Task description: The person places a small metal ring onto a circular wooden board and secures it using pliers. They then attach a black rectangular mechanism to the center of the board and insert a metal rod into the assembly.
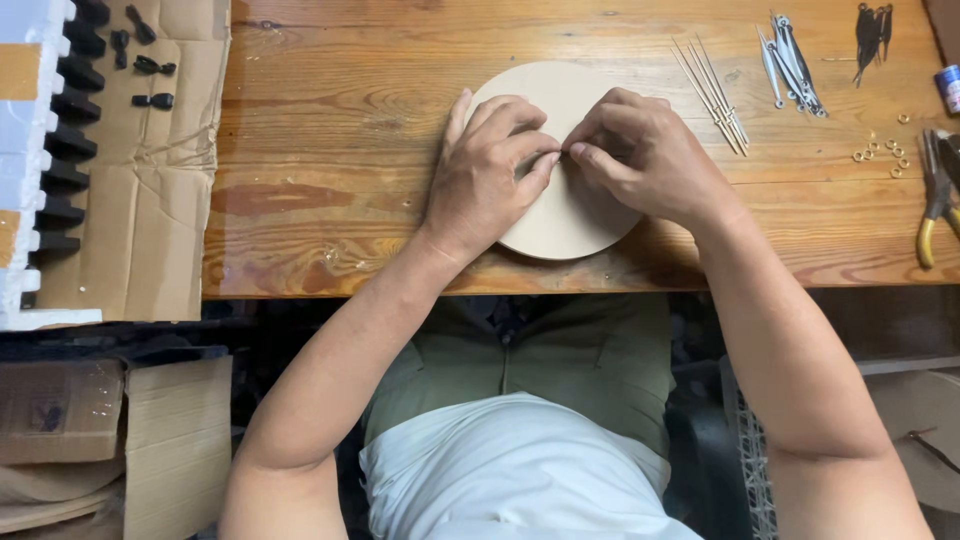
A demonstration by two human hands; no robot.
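My left hand [490, 170] and my right hand [645, 155] meet over a round tan disc [565, 225] lying on the wooden table [330, 150]. The thumbs and forefingers of both hands pinch together at one spot between them, on something too small to make out. The hands cover most of the disc's middle.
Thin metal rods [712, 95] lie right of the disc, then silver pins [792, 65], dark pieces [870, 30], small gold rings [885, 152] and yellow-handled pliers [935, 205]. Cardboard [130, 200] with black clips [150, 100] and white foam [25, 160] sit at left.
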